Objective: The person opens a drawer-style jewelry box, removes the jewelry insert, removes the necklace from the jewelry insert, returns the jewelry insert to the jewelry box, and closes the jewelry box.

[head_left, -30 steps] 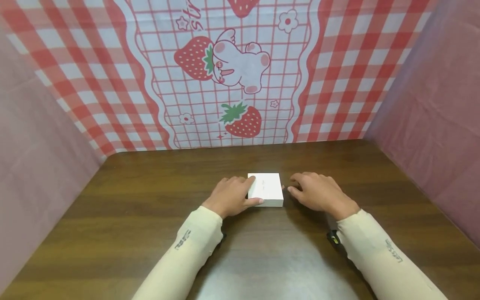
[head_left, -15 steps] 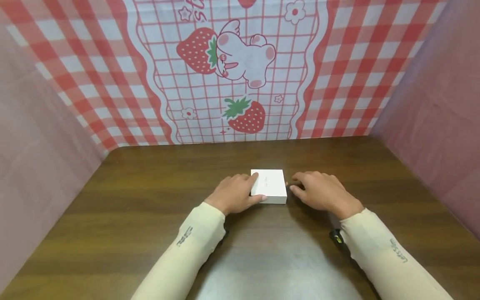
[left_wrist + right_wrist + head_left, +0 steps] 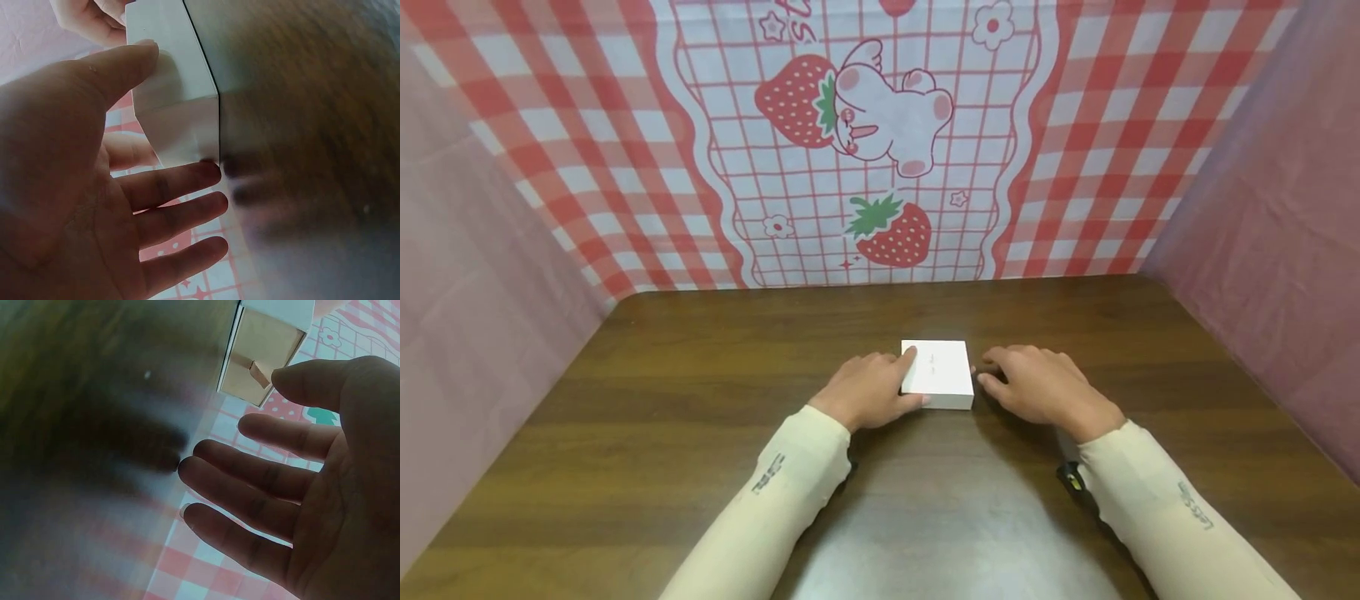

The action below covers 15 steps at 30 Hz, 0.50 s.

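Observation:
A small white box (image 3: 937, 367) with faint print on its lid lies flat on the table. My left hand (image 3: 867, 390) holds its left end, thumb on the near side and index finger over the top edge. In the left wrist view the other fingers of the left hand (image 3: 81, 169) extend past the box's end. A brown pull tab (image 3: 260, 375) sticks out of the box's tan right end, seen in the right wrist view. Close beside that end is my right hand (image 3: 1041, 385), fingers loosely bent and holding nothing. Its thumb tip is very near the tab; contact cannot be made out.
The brown wooden table (image 3: 700, 350) extends around the box on all sides. Behind it hangs a red-and-white checked cloth (image 3: 1090, 167) with strawberry prints. Pink cloth (image 3: 1262, 275) closes off the left and right sides.
The head view has shifted slightly. My left hand keeps its hold on the box, which lies in the same spot. My right hand has come a touch nearer to the tab end.

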### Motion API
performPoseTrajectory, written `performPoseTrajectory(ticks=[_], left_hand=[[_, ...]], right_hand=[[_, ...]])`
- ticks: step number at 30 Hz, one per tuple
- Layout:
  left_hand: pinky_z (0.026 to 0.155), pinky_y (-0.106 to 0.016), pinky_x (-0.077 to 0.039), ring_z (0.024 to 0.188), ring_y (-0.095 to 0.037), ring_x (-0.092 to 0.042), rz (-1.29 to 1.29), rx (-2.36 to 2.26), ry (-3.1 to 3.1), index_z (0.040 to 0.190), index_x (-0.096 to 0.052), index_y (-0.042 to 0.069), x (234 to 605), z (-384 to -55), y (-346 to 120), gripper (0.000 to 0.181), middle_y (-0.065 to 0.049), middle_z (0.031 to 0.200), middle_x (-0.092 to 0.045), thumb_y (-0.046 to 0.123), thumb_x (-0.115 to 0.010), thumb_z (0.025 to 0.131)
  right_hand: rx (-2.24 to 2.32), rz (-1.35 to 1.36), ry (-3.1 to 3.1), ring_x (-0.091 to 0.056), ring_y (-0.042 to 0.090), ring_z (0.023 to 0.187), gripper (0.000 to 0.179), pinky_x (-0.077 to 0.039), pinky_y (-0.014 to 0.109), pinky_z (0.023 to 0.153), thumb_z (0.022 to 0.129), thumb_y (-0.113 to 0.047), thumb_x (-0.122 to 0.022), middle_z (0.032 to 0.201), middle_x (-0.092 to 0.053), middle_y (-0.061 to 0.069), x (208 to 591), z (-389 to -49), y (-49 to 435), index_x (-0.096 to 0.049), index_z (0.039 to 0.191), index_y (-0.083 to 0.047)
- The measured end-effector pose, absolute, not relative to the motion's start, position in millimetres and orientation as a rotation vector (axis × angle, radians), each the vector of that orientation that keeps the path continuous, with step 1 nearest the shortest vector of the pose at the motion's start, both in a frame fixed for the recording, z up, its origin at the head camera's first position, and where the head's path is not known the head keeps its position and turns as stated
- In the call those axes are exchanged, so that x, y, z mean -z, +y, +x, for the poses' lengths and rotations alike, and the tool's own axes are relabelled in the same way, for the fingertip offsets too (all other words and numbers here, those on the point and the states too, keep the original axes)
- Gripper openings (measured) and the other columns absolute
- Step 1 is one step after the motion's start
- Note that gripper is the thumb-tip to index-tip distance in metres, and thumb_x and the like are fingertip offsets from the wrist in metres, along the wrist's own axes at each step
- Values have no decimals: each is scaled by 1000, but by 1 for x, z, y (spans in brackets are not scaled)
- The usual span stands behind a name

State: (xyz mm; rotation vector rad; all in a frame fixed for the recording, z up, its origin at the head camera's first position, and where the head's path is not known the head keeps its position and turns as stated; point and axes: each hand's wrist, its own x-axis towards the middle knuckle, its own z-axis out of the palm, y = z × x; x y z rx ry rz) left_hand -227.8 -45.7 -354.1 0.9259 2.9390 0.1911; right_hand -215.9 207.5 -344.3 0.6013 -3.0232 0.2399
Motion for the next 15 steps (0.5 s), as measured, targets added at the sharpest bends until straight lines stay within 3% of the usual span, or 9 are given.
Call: performPoseTrajectory(ticks=[8, 15], left_hand=[[98, -40, -47, 119, -23, -61, 934, -236, 2945, 157, -33, 6, 354, -229, -49, 77, -13, 136, -61, 52, -55, 99], [87, -37, -51, 104, -19, -66, 945, -226, 2952, 156, -37, 9, 356, -231, -51, 76, -9, 122, -69, 55, -56, 98]], right_hand=[[-217, 614, -3024, -66, 24, 96, 34, -51, 53, 73, 97, -34, -64, 110, -70, 3, 341, -219, 204, -70, 123, -13], [-185, 665, -3012, -66, 22, 90, 28, -51, 49, 68, 97, -30, -64, 103, -70, 1, 340, -224, 199, -70, 118, -14]])
